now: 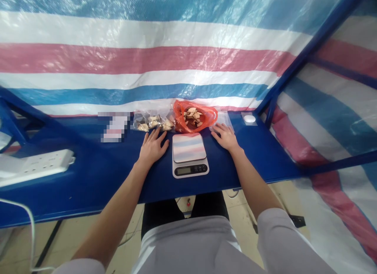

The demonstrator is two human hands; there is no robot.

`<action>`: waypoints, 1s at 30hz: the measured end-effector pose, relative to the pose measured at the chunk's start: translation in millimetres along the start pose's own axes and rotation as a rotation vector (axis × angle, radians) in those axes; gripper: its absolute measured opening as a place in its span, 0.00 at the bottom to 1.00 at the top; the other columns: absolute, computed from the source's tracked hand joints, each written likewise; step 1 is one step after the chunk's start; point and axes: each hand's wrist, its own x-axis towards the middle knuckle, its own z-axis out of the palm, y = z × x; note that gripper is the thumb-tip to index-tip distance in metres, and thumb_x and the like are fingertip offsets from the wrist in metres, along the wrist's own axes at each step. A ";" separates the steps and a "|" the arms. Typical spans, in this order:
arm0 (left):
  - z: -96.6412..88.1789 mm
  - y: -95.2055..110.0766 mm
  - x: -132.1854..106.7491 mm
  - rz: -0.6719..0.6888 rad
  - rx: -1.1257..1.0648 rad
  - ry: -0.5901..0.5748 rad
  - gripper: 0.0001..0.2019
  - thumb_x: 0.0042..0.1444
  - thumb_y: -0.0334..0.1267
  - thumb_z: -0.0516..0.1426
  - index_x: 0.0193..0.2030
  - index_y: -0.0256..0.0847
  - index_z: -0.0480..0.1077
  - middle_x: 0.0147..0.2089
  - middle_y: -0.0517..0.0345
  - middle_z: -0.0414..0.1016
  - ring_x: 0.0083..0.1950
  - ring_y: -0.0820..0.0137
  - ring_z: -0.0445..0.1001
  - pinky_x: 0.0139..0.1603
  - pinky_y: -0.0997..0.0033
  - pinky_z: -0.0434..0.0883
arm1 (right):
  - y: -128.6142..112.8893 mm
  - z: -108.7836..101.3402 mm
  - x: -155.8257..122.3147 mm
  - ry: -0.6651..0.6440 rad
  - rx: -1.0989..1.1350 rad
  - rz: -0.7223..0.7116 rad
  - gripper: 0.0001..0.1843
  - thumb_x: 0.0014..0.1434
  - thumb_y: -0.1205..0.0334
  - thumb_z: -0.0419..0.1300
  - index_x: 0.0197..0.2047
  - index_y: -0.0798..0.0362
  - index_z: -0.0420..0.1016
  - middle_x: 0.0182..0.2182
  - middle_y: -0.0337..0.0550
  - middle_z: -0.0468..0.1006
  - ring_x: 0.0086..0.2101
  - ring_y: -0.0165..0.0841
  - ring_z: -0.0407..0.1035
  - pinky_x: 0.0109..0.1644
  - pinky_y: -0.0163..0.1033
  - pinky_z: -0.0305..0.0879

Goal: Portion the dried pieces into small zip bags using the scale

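Here, open left hand [152,147], open right hand [225,136], both on table [88,175]

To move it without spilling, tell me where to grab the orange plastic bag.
Take the orange plastic bag by its looped right handle from above with the right hand, just below it; that loop lies clear of the dried slices heaped mid-bag.

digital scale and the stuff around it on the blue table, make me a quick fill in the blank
The left hand and right hand rest on the blue table, one on either ____ of the digital scale.
The orange plastic bag lies ____ the scale, farther from the person.
A white ____ lies at the table's left end.

Missing words: side; behind; power strip
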 end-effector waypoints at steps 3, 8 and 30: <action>0.1 -1.5 0.2 -0.002 0.008 0.014 0.26 0.67 0.46 0.51 0.68 0.39 0.70 0.75 0.43 0.60 0.75 0.50 0.61 0.77 0.45 0.54 | 0.1 -0.5 3.7 0.033 0.012 0.001 0.23 0.72 0.50 0.53 0.65 0.44 0.74 0.68 0.44 0.70 0.69 0.45 0.59 0.74 0.56 0.54; -2.2 0.7 0.9 -0.032 0.045 0.001 0.25 0.67 0.45 0.52 0.66 0.40 0.72 0.75 0.43 0.61 0.75 0.48 0.62 0.76 0.44 0.54 | 1.1 -7.1 17.0 -0.019 0.020 -0.009 0.22 0.72 0.52 0.53 0.64 0.46 0.75 0.67 0.44 0.71 0.69 0.43 0.61 0.74 0.52 0.56; 0.0 5.0 -6.1 -0.083 0.044 -0.010 0.28 0.68 0.48 0.49 0.69 0.37 0.69 0.75 0.37 0.61 0.76 0.48 0.59 0.75 0.42 0.54 | -5.8 -20.2 9.2 0.117 0.105 0.139 0.15 0.68 0.51 0.57 0.50 0.37 0.84 0.52 0.37 0.84 0.52 0.43 0.78 0.55 0.48 0.75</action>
